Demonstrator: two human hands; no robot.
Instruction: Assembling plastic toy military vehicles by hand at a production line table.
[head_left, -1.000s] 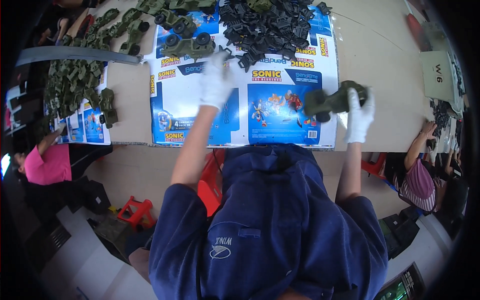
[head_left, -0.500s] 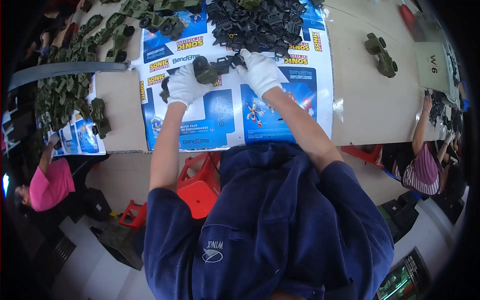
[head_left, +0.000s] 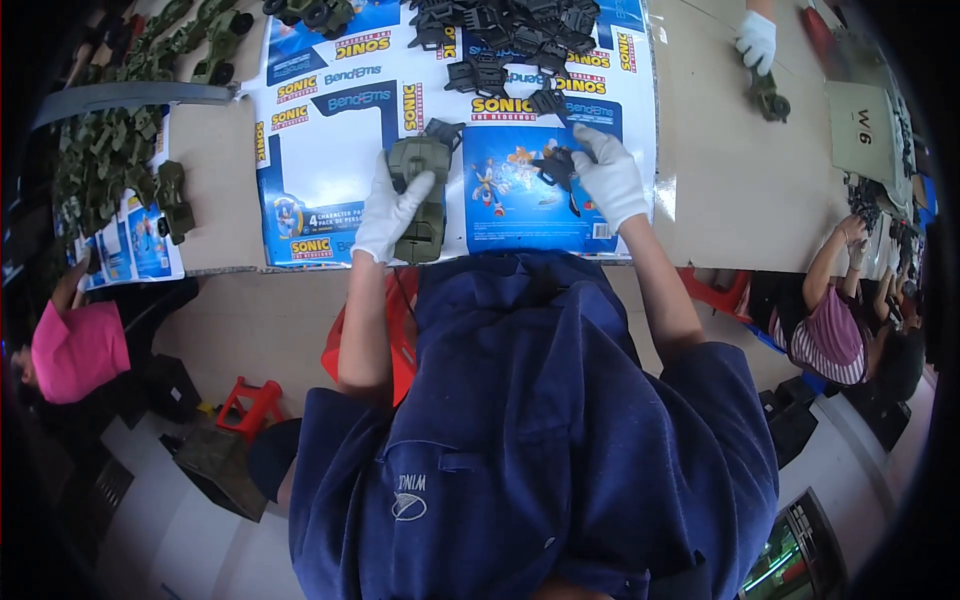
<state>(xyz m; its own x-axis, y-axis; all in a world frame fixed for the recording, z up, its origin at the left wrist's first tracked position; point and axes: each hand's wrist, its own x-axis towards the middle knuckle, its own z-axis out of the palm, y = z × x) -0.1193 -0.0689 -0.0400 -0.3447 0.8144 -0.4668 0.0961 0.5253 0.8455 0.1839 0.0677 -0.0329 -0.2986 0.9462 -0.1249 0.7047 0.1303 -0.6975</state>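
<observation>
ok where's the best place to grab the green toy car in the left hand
Probably around mid-body, coming from the left: the green toy car lies lengthwise, its long side toward the left hand, whose thumb reaches over its top. I'd keep off the far end, where a black part sticks out.

The left hand [head_left: 385,212] partly hides the green toy vehicle [head_left: 420,155]; beyond the right hand [head_left: 612,180], the top edge crops the black heap [head_left: 505,28].
</observation>
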